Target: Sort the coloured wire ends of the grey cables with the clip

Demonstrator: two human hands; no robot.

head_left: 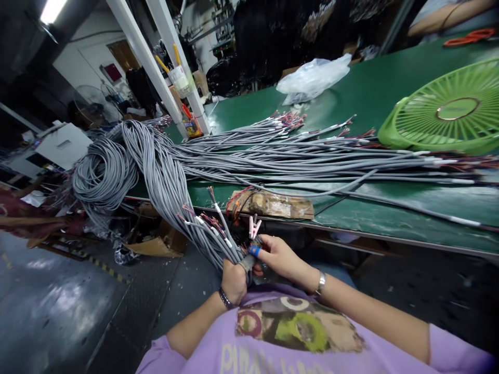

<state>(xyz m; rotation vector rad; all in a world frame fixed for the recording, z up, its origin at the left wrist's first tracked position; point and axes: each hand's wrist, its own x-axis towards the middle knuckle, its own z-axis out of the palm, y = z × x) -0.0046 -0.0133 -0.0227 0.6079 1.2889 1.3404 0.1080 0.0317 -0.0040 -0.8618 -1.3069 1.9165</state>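
In the head view, my left hand (234, 280) is wrapped round a bundle of grey cables (224, 252), close to my body. The cables' stripped ends, with red and dark wires, stick up above it. Beside it, my right hand (278, 254) has its fingers bent and closed at the bundle's end, with blue tape round one finger. A greyish band (247, 262) lies across the cables between the hands. What the right fingers pinch is too small and partly hidden. A pale pink clothes peg (254, 227) stands just above the right fingertips.
Long grey cables (280, 161) lie across the green table (370, 78), with coils (103, 171) at the left. A wooden block (283, 204) sits at the front edge. A green fan (448, 109), orange-handled scissors (470, 37) and a plastic bag (314, 78) are farther back. Another person's arm (452, 18) shows top right.
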